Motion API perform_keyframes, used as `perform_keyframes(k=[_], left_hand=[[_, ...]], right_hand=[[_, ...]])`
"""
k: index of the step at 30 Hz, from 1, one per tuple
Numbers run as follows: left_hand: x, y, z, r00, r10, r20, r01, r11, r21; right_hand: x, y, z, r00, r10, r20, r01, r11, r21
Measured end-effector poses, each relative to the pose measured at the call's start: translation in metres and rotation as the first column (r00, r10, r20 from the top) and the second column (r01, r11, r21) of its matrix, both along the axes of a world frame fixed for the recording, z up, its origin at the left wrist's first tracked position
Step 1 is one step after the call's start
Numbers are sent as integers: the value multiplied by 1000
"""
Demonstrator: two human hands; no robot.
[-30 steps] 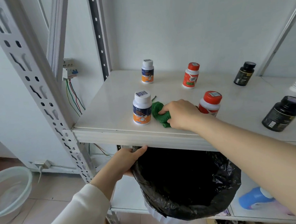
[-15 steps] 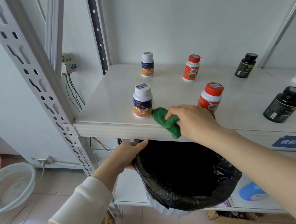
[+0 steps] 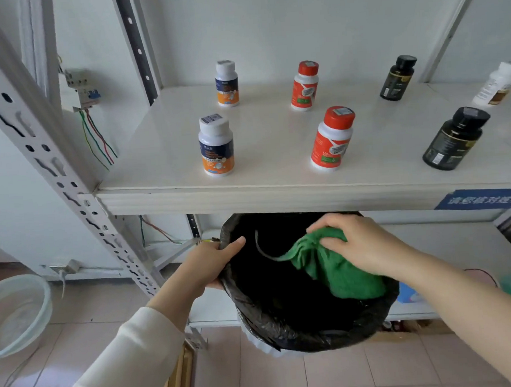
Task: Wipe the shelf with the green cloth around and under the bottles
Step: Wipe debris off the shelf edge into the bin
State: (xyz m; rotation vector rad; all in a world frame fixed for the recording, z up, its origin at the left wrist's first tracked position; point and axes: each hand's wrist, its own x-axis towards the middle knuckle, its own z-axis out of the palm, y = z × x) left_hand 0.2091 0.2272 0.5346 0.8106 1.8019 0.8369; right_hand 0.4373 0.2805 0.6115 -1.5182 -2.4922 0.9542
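My right hand point(image 3: 359, 243) grips the bunched green cloth point(image 3: 338, 269) over the open mouth of a bin lined with a black bag point(image 3: 303, 326), below the shelf's front edge. My left hand point(image 3: 210, 263) holds the bag's left rim, thumb inside. On the white shelf point(image 3: 269, 150) stand several bottles: a white-capped blue and orange one point(image 3: 216, 146) near the front, another point(image 3: 227, 83) at the back, two red-capped ones point(image 3: 332, 139) point(image 3: 304, 85), and two black ones point(image 3: 456, 138) point(image 3: 397, 77).
A perforated grey upright point(image 3: 66, 188) frames the shelf at the left. A pale basin point(image 3: 14, 313) sits on the tiled floor at the far left. A white bottle point(image 3: 499, 84) stands at the shelf's right edge. Loose wires point(image 3: 96, 141) hang behind.
My right hand has drawn the green cloth off the shelf's front edge and down over the bin. My left hand keeps its hold on the bag rim.
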Motion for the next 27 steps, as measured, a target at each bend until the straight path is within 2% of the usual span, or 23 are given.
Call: perform_keyframes(k=[2, 5, 11, 14, 17, 19, 22, 27], left_hand=[[13, -1, 2, 1000, -20, 12, 20, 1000, -15], [35, 1, 1, 999, -42, 15, 43, 999, -30], [110, 18, 6, 996, -84, 5, 84, 996, -16], [158, 29, 7, 995, -98, 21, 98, 995, -11], [208, 40, 9, 995, -101, 25, 101, 995, -12], [236, 47, 8, 995, -94, 23, 94, 996, -9], [269, 58, 12, 997, -70, 37, 71, 997, -14], [289, 74, 20, 997, -71, 20, 72, 997, -34]], right_hand=[[15, 2, -2, 989, -119, -90, 115, 992, -43], [43, 2, -3, 980, -156, -127, 134, 976, -170], [129, 11, -3, 908, -375, -187, 267, 862, -430], [177, 18, 0, 835, -467, -290, 224, 771, -596], [229, 28, 4, 823, -456, -338, 148, 747, -648], [259, 35, 8, 796, -437, -419, 39, 728, -685], [291, 46, 15, 752, -428, -502, -34, 735, -677], [314, 80, 29, 603, -543, -584, 13, 739, -674]])
